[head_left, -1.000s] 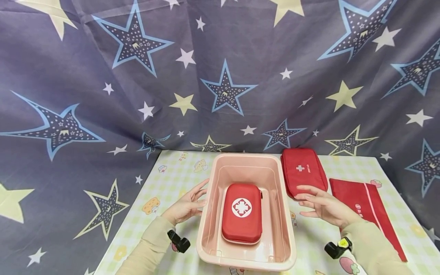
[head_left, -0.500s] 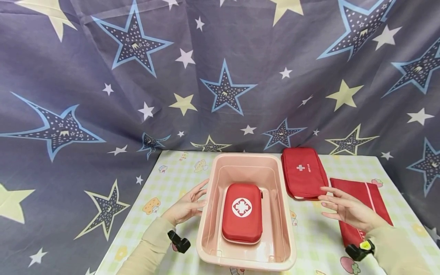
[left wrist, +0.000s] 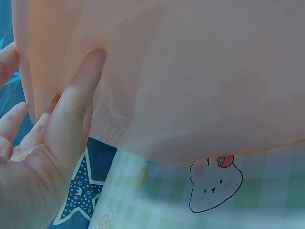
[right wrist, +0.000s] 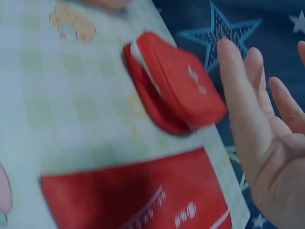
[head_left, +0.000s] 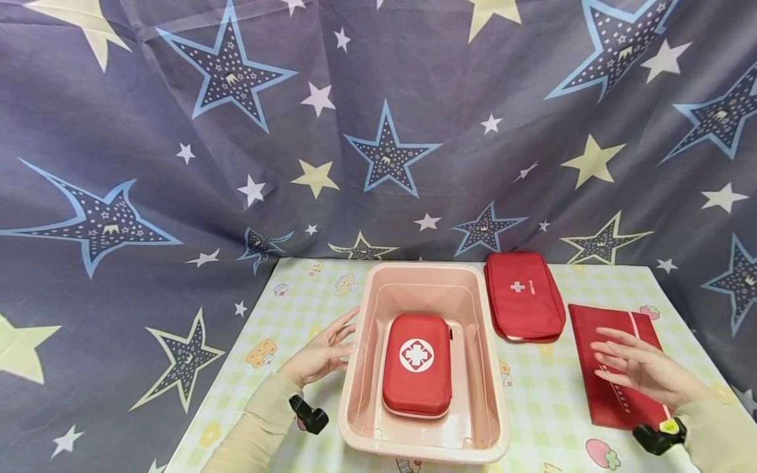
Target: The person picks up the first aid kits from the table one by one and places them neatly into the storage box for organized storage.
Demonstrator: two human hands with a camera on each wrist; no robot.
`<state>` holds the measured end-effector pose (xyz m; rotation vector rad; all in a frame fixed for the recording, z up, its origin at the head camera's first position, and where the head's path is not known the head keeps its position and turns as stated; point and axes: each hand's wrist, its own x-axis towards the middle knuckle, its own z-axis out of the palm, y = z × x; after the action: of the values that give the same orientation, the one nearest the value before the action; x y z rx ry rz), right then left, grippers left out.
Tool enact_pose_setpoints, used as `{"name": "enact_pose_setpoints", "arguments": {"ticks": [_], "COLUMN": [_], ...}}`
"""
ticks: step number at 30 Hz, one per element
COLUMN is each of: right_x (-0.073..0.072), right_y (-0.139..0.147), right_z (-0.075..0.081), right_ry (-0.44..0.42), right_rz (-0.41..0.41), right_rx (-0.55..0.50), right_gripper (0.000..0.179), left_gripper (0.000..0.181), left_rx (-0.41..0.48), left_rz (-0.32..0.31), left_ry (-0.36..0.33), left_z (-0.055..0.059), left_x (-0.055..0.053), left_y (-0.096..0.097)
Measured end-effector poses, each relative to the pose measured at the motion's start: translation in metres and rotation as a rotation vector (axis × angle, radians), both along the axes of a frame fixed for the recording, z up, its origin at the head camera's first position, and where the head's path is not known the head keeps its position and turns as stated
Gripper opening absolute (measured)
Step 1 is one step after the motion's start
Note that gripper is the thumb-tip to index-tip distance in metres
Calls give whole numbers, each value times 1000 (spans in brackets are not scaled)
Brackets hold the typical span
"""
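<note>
A pink plastic bin point(head_left: 473, 433) stands mid-table, with a red hard first-aid case point(head_left: 414, 391) marked by a white cross lying inside. My left hand point(head_left: 319, 355) is at the bin's left side, fingers extended; in the left wrist view its thumb point(left wrist: 78, 95) lies against the pink wall. Over the flat red pouch point(head_left: 600, 394) hovers my right hand point(head_left: 650, 371), fingers spread and holding nothing. Farther back, beside the bin's right rim, lies a red zippered first-aid bag point(head_left: 523, 309). The right wrist view shows this bag point(right wrist: 181, 81) and the pouch point(right wrist: 109, 191) below the hand.
A checked cloth point(head_left: 544, 394) with cartoon prints covers the table. Behind it and at both sides hangs a dark curtain point(head_left: 266, 157) patterned with stars. The table's left and right edges meet this curtain.
My right hand has moved rightward, away from the red first-aid bag and over the flat pouch. The left hand, the bin and the case in it have stayed in place.
</note>
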<state>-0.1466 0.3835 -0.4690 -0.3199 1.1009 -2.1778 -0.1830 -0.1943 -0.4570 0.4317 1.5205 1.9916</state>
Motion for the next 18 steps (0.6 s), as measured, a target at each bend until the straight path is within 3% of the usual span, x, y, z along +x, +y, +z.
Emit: {"name": "enact_pose_setpoints", "arguments": {"ticks": [12, 15, 18], "right_x": [7, 11, 14], "right_y": [46, 53, 57], "right_z": [-28, -34, -39], "right_ry": [-49, -76, -128], "right_rz": [-70, -136, -264], "right_rx": [188, 248, 342], "right_gripper": [45, 42, 34], "left_gripper": [79, 79, 79], "left_rx": [6, 3, -3], "left_rz": [11, 14, 20], "left_ry": [2, 1, -3], "left_z": [4, 4, 4], "left_x": [1, 2, 2], "left_y": [1, 1, 1]}}
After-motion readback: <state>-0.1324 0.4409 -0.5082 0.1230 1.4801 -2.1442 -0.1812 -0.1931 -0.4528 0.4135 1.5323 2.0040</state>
